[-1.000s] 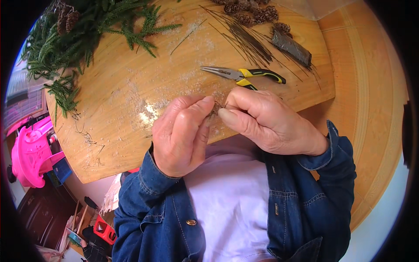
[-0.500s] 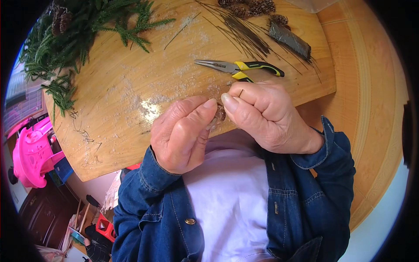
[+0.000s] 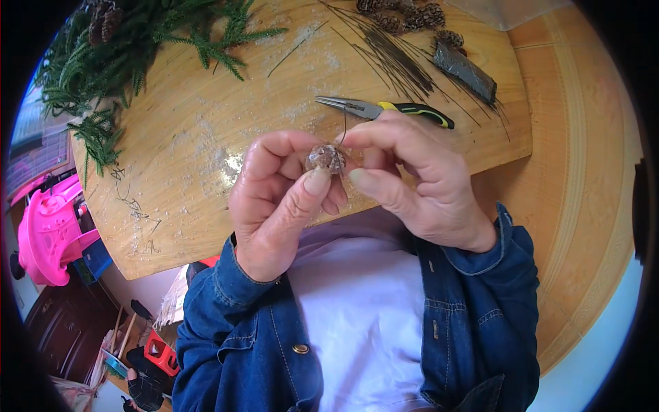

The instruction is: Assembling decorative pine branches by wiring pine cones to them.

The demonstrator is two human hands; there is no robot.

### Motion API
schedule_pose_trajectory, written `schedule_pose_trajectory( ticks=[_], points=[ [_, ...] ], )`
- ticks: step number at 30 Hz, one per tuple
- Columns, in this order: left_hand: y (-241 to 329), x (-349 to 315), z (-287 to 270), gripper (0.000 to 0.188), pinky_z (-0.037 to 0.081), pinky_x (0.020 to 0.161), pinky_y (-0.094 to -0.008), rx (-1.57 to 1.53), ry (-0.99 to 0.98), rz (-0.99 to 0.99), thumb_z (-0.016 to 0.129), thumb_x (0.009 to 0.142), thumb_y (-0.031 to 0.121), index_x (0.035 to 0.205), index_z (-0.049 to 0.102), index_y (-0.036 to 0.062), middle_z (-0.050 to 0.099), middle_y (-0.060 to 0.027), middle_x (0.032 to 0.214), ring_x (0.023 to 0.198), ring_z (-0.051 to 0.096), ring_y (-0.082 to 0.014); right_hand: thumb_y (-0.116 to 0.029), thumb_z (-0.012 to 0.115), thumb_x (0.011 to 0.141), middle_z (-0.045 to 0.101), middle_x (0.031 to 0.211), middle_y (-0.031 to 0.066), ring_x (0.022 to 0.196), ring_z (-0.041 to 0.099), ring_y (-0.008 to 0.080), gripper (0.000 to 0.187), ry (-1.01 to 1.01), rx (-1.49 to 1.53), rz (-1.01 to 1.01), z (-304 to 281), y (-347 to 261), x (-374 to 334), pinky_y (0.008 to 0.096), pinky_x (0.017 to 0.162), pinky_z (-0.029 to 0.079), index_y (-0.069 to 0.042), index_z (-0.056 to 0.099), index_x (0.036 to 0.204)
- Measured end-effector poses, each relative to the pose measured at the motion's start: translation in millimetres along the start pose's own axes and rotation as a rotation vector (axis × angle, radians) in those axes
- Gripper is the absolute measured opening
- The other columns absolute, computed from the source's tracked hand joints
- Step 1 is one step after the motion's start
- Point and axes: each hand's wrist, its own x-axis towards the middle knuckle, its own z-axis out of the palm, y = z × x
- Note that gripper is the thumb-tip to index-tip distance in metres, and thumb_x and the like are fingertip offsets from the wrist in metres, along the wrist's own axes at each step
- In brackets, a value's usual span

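Note:
A small brown pine cone (image 3: 325,158) with whitish flecks is held between the thumb and fingers of my left hand (image 3: 274,199), above the near part of the table. A thin dark wire (image 3: 345,122) is at the cone's right side and sticks up past it. My right hand (image 3: 419,178) is just right of the cone, its thumb and index finger apart, with the index fingertip touching the wire. Beyond my right hand lies a pair of long-nose pliers (image 3: 357,107) with yellow and black handles, partly covered by that hand.
Green artificial fir branches (image 3: 103,69) fill the far left of the wooden table (image 3: 192,206). Loose dark wires (image 3: 398,62) and a wrapped dark bundle (image 3: 465,72) lie at the far right. More pine cones (image 3: 425,16) sit behind them. White crumbs (image 3: 213,144) dot the tabletop.
My hands have turned and spread from a close pinch, bringing the pine cone into full view. The right thumb and index finger have parted, and the wire now stands upright.

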Motion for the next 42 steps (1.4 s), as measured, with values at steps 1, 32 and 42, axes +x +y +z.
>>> schedule_pose_trajectory(
  ticks=[1,32,42],
  points=[
    [-1.6,0.1,-0.5,0.030,0.048,0.074,-0.0226,0.019,0.005,0.006,0.053,0.094,0.006,0.120,0.042,-0.0032,0.060,-0.0110,0.102,0.083,0.057,-0.0105,-0.008,0.065,0.087,0.054,0.080,0.0032,0.068,0.049,0.0098,0.015,-0.011,-0.083,-0.077,1.9,0.7,3.5,0.0214,0.061,0.039,0.002,0.061,0.097],
    [61.9,130.0,-77.2,0.022,0.049,0.074,-0.0462,2.183,-0.002,0.293,0.062,0.078,0.017,0.093,0.056,0.0025,0.061,-0.0141,0.095,0.088,0.059,-0.0350,0.008,0.051,0.086,0.057,0.100,0.0098,0.076,0.050,0.0046,0.022,0.063,0.212,0.096,-18.3,10.4,-11.7,0.0191,0.069,0.043,0.002,0.048,0.107],
    [68.7,118.8,-85.6,0.020,0.044,0.082,-0.0439,2.337,-0.010,0.448,0.062,0.072,0.013,0.089,0.057,0.0042,0.061,-0.0107,0.088,0.094,0.054,-0.0312,0.005,0.053,0.087,0.058,0.100,0.0081,0.080,0.052,0.0055,0.022,0.046,0.226,0.119,-22.6,11.6,-13.5,0.0193,0.072,0.043,0.002,0.048,0.108]
  ],
)
